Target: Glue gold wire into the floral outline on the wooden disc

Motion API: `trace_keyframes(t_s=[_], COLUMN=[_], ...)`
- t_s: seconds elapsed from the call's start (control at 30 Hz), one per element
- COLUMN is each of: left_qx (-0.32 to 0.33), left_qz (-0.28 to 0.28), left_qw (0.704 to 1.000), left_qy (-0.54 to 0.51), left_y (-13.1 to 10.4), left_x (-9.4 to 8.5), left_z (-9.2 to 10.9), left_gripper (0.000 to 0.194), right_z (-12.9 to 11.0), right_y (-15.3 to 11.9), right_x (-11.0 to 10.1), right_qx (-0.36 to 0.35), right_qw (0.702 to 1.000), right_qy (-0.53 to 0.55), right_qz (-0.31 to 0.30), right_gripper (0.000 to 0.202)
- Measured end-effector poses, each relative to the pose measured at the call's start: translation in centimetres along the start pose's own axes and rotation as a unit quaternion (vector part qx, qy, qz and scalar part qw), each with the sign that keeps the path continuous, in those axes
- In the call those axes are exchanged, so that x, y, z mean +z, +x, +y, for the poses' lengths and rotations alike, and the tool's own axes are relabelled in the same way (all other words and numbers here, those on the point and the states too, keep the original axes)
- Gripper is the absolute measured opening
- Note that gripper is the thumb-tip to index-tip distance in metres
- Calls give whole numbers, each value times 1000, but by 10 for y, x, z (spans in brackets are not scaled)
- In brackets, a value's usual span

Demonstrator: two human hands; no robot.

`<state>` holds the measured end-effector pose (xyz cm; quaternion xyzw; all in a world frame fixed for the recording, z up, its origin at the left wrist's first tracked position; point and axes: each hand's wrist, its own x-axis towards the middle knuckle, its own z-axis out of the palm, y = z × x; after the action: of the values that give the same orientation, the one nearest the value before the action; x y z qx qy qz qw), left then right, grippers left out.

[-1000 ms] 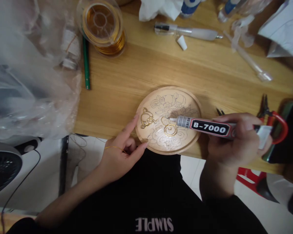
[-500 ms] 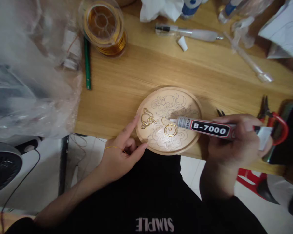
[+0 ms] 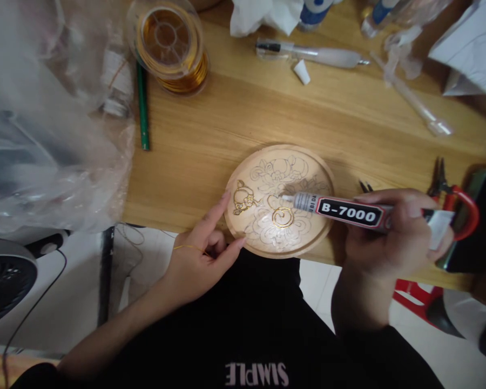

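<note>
A round wooden plate [image 3: 281, 148] with pencilled flower outlines lies at the table's front edge. Gold wire shaped into a small figure [image 3: 243, 198] sits at its left, and a gold wire spiral [image 3: 282, 217] near its middle. My left hand [image 3: 200, 256] grips the plate's left rim between forefinger and thumb, its other fingers curled. A thin gold wire [image 3: 186, 247] crosses that hand; how it is held is unclear. My right hand [image 3: 397, 232] is closed around a B-7000 glue tube [image 3: 348, 212], its nozzle pointing left, just above the spiral. Whether the tip touches the wood I cannot tell.
A spool of gold wire [image 3: 172, 48] and a green pencil [image 3: 143, 108] lie left, beside plastic wrapping [image 3: 65, 162]. A pen [image 3: 316, 54] and white cap [image 3: 302, 72] lie behind the plate. Red-handled pliers [image 3: 465, 210] and a dark phone-like object [image 3: 478, 232] are right.
The glue tube's tip has shifted very slightly at the plate's middle. My left hand and the plate stay essentially in place.
</note>
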<state>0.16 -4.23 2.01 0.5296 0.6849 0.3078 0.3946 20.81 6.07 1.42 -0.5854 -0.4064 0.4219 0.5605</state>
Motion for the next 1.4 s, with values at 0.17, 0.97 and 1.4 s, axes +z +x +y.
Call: trace_keyframes(t_s=[0.17,0.97,1.4], left_qx=[-6,-15,-9], left_qz=[-8,1,-7], left_qw=[1000,1000,1000], left_qy=[1,11,11], left_y=[1,-2,0], left_x=[-1,0,-1], left_z=[2,0,0], left_gripper=[70,71,72], right_z=[1,0,-1], right_y=[1,0,2], right_x=[-1,0,5], right_qx=[-12,-21,-45], right_qw=[1000,1000,999], right_qy=[-9,12,-8], right_qz=[-4,-15,13], right_gripper=[21,21,21])
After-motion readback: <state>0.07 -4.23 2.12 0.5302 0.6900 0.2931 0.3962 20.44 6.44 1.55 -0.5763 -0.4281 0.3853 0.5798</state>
